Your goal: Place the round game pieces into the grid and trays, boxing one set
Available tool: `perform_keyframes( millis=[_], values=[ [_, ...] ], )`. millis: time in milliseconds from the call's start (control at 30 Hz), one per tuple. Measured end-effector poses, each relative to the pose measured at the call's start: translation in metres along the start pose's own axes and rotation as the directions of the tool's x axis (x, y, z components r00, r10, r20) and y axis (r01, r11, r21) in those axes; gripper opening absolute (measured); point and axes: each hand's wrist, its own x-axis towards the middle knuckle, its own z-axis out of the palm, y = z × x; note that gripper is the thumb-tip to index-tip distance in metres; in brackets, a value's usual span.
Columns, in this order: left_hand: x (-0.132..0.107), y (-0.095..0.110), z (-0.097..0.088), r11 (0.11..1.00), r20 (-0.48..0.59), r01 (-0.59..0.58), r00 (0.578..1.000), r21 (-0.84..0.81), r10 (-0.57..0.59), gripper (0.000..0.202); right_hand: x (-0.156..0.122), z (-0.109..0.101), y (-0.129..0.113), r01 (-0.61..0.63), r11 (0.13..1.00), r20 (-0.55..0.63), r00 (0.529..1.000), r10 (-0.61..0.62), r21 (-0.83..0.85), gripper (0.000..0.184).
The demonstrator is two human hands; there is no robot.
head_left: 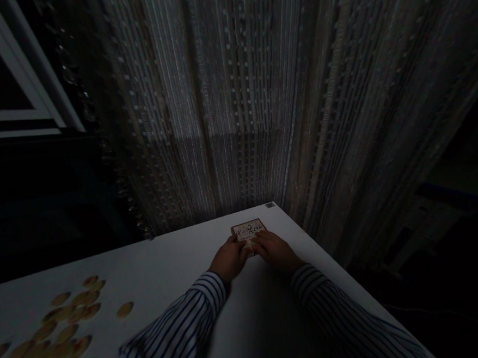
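Both my hands meet at a small flat printed box (248, 229) near the far corner of the white table. Its pale top has a reddish-brown border and dark brush-style characters. My left hand (229, 257) lies over the near left edge of the box, fingers closed against it. From the right, my right hand (277, 251) rests its fingers on the near right part. The thumbs come close together at the near side, and the hands cover part of the box there.
Several round yellowish discs (64, 313), some with reddish marks, lie in a loose spread on the white table (172, 271) at left. One disc (124, 309) sits apart. A beaded string curtain (238, 119) hangs behind the table. The room is dim.
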Motion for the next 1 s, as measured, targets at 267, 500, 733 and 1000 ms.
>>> perform_keyframes(
  millis=[267, 500, 733, 1000],
  values=[
    [0.001, -0.003, -0.002, 0.998, 0.013, 0.002, 1.0, 0.059, -0.003, 0.039, -0.006, -0.001, 0.02, -0.035, 0.998, -0.019, 0.999, 0.036, 0.048, 0.032],
    [0.007, -0.005, -0.005, 0.994, 0.013, -0.027, 1.0, 0.102, 0.026, 0.039, -0.01, -0.009, 0.033, -0.086, 0.995, 0.003, 0.996, 0.086, 0.052, 0.033],
    [0.019, -0.017, 0.003, 0.993, -0.033, -0.024, 0.999, 0.113, 0.028, 0.034, -0.004, -0.021, 0.025, -0.048, 0.997, 0.038, 0.998, 0.05, -0.055, 0.029],
    [0.023, -0.026, 0.002, 0.993, 0.033, -0.035, 0.999, 0.11, 0.031, 0.047, 0.023, -0.029, 0.011, 0.005, 0.983, 0.155, 0.988, 0.024, -0.185, 0.026]
  ],
)
